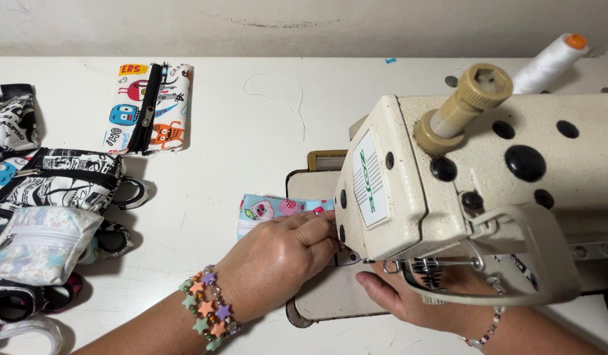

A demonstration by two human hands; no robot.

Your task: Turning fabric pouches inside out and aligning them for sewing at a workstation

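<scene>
My left hand (278, 253), with star-bead bracelets on the wrist, lies flat on a light blue printed fabric piece (271, 209) and presses it against the bed of a cream sewing machine (448, 177). Its fingertips reach under the machine head near the needle, which is hidden. My right hand (402, 296) rests on the machine's plate (324, 299) below the head, fingers partly covered by the machine and its wire guard. Whether the right hand touches the fabric cannot be seen.
A colourful monster-print zip pouch (149, 108) lies at the back left. Several black-and-white and pastel pouches (51, 197) are piled at the left edge. A white thread cone (550, 62) stands at the back right. A loose thread (278, 98) lies on the white table.
</scene>
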